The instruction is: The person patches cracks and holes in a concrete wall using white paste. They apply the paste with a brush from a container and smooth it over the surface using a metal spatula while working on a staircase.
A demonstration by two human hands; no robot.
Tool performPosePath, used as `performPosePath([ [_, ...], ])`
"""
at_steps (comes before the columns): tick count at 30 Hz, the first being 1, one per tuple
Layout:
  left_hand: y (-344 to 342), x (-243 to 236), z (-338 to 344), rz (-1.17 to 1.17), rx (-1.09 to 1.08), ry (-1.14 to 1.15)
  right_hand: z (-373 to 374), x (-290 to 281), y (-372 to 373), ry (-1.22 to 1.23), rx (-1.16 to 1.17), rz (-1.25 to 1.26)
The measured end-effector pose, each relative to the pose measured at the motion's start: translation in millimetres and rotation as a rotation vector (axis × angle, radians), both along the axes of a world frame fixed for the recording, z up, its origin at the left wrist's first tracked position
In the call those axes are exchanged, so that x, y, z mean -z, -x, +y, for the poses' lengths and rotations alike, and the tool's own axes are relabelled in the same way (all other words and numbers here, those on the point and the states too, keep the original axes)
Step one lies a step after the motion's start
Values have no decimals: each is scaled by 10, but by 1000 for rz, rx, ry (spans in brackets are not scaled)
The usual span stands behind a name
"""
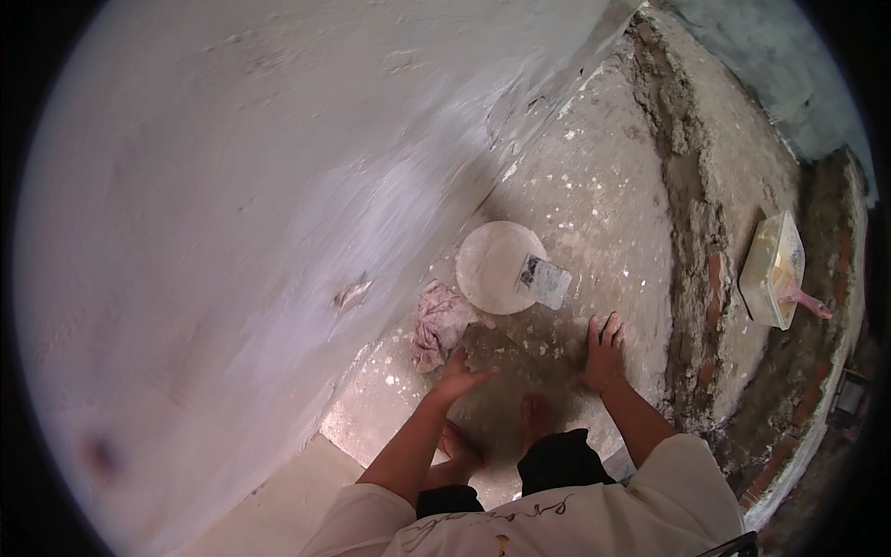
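My left hand [457, 380] is held out with its thumb apart from the fingers and nothing in it. Just beyond it lies a crumpled pink and white cloth [440, 325], beside the foot of the wall. To the right, my right hand [605, 356] has its fingers spread, also without anything in it; whether it touches the floor I cannot tell. Ahead, between the two hands, stands a round white bucket [478, 265] with whitish contents. Across its right rim rests a flat, grey, rectangular piece [548, 282] with dark smudges, like a scraper blade.
A pale plastered wall [232, 204] slants along my left. White spots dot the rough floor [594, 200]. A broken channel [687, 176] with exposed brick runs along the right, and a rectangular plastic tub [763, 269] with a pink-handled tool [806, 299] sits beyond it.
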State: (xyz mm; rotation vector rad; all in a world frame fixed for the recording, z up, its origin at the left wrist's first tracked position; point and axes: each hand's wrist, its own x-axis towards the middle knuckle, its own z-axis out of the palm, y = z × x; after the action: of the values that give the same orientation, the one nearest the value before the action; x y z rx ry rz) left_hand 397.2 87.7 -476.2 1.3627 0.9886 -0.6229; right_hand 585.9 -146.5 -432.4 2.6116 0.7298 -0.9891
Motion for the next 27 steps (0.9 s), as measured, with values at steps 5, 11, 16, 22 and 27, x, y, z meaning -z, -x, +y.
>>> performPosePath([
  [5, -360, 443, -157, -136, 79, -85, -142, 198, 6, -69, 70, 22],
  [11, -618, 925, -314, -274, -38, -18, -92, 307, 8, -83, 19, 16],
  [16, -752, 791, -428, -324, -218, 144, -201, 399, 25, -94, 42, -51],
  [22, -939, 428, -473, -179, -179, 56, -255, 427, 61, -102, 58, -84],
  [27, -860, 506, -450, -276, -340, 185, -227, 211, 12, -141, 76, -33],
])
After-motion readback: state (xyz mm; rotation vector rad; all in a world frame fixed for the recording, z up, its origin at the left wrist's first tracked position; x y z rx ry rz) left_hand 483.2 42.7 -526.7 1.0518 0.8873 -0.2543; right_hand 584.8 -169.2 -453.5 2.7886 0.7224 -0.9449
